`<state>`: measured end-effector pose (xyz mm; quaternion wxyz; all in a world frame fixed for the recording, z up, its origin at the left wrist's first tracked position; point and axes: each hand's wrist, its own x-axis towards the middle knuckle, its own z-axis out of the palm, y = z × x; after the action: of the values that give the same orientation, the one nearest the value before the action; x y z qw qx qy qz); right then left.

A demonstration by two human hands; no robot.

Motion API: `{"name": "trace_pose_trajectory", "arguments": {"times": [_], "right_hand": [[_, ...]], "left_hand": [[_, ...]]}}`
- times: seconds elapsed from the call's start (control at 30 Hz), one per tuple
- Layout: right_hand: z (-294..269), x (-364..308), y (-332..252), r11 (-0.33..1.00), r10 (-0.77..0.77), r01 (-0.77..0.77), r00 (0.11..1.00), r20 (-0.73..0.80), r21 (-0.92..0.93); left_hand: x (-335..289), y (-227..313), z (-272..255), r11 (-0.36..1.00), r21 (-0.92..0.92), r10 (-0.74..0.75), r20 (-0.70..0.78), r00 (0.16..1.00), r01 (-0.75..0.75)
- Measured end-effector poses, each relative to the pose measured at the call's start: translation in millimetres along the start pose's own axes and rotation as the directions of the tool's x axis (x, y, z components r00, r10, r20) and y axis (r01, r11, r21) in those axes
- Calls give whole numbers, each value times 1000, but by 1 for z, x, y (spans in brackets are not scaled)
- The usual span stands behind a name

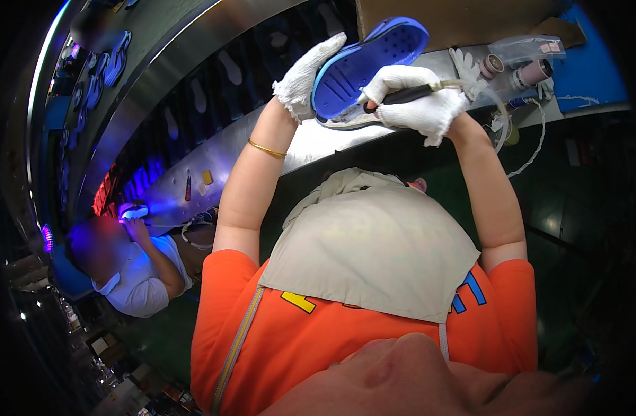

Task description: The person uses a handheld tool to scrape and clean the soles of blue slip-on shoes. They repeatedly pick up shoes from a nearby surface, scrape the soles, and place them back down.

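My left hand (305, 78), in a white knit glove, grips a shoe (366, 62) turned sole up, its blue outsole facing me. My right hand (418, 104), also gloved in white, holds a thin dark-handled tool (404, 95) whose tip rests against the shoe's lower edge near the heel. Both hands are raised over the metal edge of the workbench (311, 142). A gold bracelet (266, 148) circles my left forearm. A beige apron (373, 249) covers my orange shirt.
Rolls of tape (533, 71) and a plastic bag (533, 48) lie at the bench's right end, with a spare glove (463, 64) nearby. A conveyor (214, 90) carrying shoe soles curves to the left. A co-worker (138, 267) sits lower left beside a blue-violet light (134, 212).
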<state>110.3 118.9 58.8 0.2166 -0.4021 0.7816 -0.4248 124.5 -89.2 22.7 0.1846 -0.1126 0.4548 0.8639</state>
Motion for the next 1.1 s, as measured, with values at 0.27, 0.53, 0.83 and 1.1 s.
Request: {"name": "trace_pose_trajectory", "arguments": {"times": [0.27, 0.53, 0.83, 1.1], "right_hand": [[2, -4, 12, 939, -300, 314, 947, -112, 138], [-20, -14, 12, 943, -176, 194, 980, -88, 272], [40, -22, -10, 864, -105, 205, 967, -233, 460], [41, -13, -14, 897, -89, 297, 846, -526, 326]], "left_hand": [[-7, 12, 9, 983, 154, -101, 20, 995, 97], [-4, 2, -4, 993, 75, -88, 18, 996, 86], [-2, -29, -2, 900, -420, 214, 201, 956, -113], [-17, -45, 16, 887, -411, 251, 45, 967, -211]]}}
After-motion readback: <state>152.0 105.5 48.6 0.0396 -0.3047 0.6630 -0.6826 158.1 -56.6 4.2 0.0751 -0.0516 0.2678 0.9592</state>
